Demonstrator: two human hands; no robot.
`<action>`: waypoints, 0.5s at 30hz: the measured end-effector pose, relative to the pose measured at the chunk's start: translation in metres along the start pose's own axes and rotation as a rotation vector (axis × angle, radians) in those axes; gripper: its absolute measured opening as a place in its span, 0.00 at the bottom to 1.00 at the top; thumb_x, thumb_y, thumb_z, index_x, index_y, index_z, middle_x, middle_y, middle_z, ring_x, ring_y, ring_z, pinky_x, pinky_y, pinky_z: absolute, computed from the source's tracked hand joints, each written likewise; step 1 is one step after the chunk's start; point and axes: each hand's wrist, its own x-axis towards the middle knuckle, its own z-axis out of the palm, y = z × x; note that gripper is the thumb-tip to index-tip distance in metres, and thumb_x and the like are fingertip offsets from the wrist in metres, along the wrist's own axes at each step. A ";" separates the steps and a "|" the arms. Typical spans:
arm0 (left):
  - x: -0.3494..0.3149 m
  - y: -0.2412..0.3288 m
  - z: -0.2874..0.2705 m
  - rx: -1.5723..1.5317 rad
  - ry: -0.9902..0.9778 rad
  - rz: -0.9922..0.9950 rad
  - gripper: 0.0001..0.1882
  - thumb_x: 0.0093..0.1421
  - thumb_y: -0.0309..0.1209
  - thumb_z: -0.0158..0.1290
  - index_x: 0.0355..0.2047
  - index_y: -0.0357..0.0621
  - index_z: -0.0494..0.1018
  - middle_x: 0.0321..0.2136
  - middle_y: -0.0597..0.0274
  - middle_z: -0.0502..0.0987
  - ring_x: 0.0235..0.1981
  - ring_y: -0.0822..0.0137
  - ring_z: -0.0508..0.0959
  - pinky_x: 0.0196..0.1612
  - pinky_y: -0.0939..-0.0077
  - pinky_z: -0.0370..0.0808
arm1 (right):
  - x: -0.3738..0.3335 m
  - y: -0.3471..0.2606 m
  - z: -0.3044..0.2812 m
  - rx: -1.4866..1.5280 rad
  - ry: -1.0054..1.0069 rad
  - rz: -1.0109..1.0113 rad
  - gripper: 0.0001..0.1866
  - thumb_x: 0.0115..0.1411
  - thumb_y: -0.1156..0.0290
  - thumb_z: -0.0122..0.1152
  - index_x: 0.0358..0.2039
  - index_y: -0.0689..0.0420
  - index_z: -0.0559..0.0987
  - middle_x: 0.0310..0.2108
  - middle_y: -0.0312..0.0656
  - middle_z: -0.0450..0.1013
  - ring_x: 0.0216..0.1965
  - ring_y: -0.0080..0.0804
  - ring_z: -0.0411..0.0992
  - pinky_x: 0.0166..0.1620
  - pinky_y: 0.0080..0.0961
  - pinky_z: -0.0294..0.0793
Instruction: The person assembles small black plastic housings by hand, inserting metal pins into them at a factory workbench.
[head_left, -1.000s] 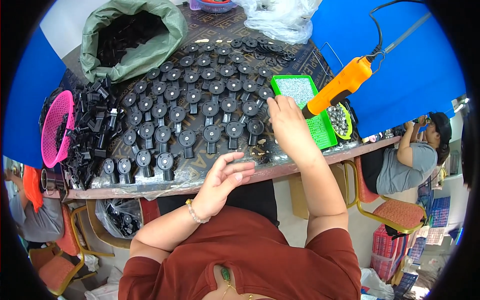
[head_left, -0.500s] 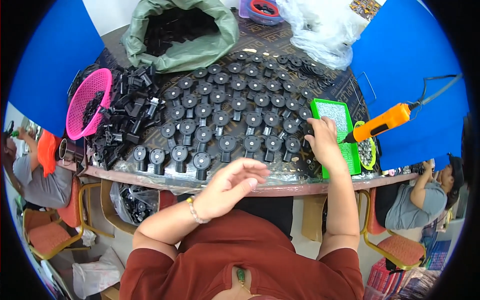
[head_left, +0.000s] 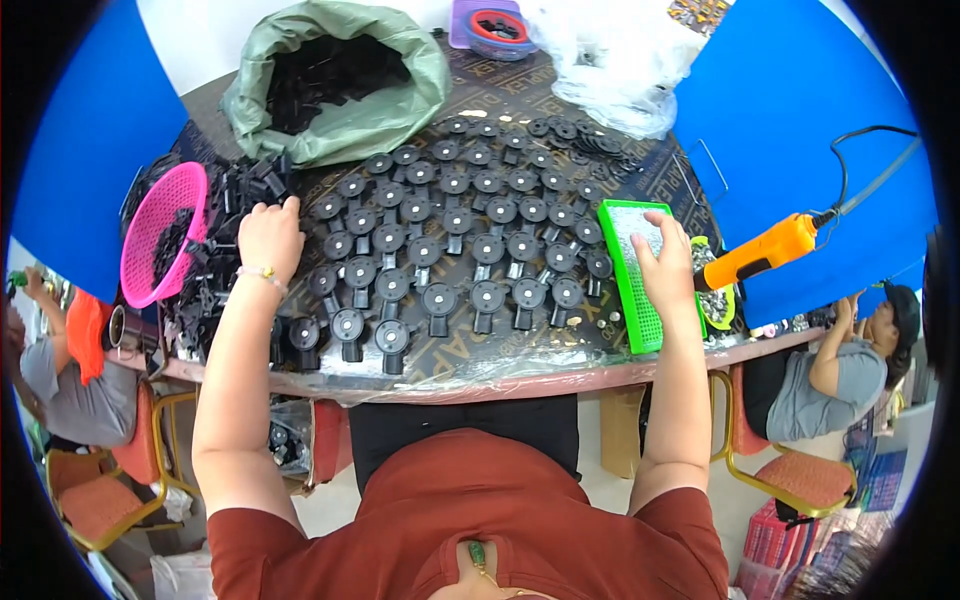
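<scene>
My left hand point(head_left: 271, 240) reaches down into a heap of black plastic parts point(head_left: 215, 260) at the left, its fingers curled; what lies under them is hidden. Over the green tray point(head_left: 622, 275) is my right hand point(head_left: 667, 262), thumb and fingers apart, above small light-coloured pieces point(head_left: 633, 218) in the tray's far part. An orange electric screwdriver point(head_left: 765, 254) hangs on its cord just right of that hand. Between my hands stand rows of black round-headed plastic pieces point(head_left: 439, 298), each with a short stem and a light dot in the middle.
A pink basket point(head_left: 135, 260) leans at the left by the heap. Farther back are a green sack point(head_left: 235, 105) of black parts, a bowl point(head_left: 497, 45) and clear plastic bags point(head_left: 610, 70). A yellow-green bowl point(head_left: 722, 312) sits beside the tray. Blue panels flank the table; people sit beyond them.
My left hand has swung from the table's front middle to the heap at the left. My right hand has shifted from the tray's left edge to over the tray. The view has moved slightly.
</scene>
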 end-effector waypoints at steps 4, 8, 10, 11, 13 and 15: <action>0.001 -0.006 -0.003 -0.075 -0.032 -0.042 0.22 0.51 0.34 0.64 0.47 0.46 0.75 0.32 0.54 0.83 0.39 0.52 0.82 0.43 0.60 0.79 | 0.048 0.009 0.022 -0.116 0.053 0.063 0.15 0.60 0.72 0.64 0.48 0.57 0.79 0.45 0.50 0.78 0.50 0.54 0.74 0.54 0.44 0.72; 0.005 -0.019 -0.012 -0.421 -0.020 -0.147 0.20 0.53 0.33 0.61 0.47 0.47 0.77 0.29 0.53 0.82 0.34 0.50 0.82 0.40 0.58 0.79 | 0.115 0.034 0.070 -0.189 -0.086 0.143 0.12 0.60 0.74 0.57 0.44 0.56 0.83 0.42 0.55 0.80 0.48 0.53 0.77 0.52 0.46 0.75; 0.001 -0.031 -0.016 -0.615 0.024 -0.162 0.20 0.54 0.31 0.61 0.48 0.45 0.76 0.27 0.56 0.80 0.32 0.53 0.82 0.38 0.62 0.78 | 0.140 0.048 0.095 -0.230 -0.205 0.152 0.15 0.57 0.77 0.60 0.45 0.57 0.83 0.44 0.54 0.80 0.49 0.51 0.78 0.54 0.41 0.76; -0.002 -0.035 -0.019 -0.703 0.082 -0.153 0.20 0.54 0.30 0.62 0.48 0.44 0.76 0.26 0.57 0.79 0.30 0.57 0.81 0.36 0.65 0.77 | 0.148 0.054 0.105 -0.277 -0.279 0.153 0.17 0.55 0.75 0.64 0.47 0.57 0.83 0.45 0.54 0.80 0.50 0.50 0.78 0.55 0.41 0.76; -0.016 -0.047 -0.028 -0.856 0.128 -0.210 0.19 0.58 0.27 0.61 0.50 0.42 0.75 0.28 0.64 0.78 0.26 0.72 0.74 0.34 0.76 0.74 | 0.159 0.060 0.122 -0.310 -0.430 0.064 0.21 0.52 0.74 0.69 0.49 0.56 0.83 0.46 0.53 0.80 0.51 0.50 0.78 0.55 0.40 0.76; -0.027 -0.058 -0.023 -1.198 0.268 -0.187 0.18 0.61 0.26 0.59 0.52 0.40 0.73 0.34 0.67 0.77 0.30 0.78 0.71 0.36 0.81 0.72 | 0.164 0.079 0.130 -0.326 -0.484 -0.006 0.23 0.48 0.73 0.73 0.48 0.57 0.84 0.46 0.51 0.80 0.49 0.48 0.79 0.55 0.39 0.77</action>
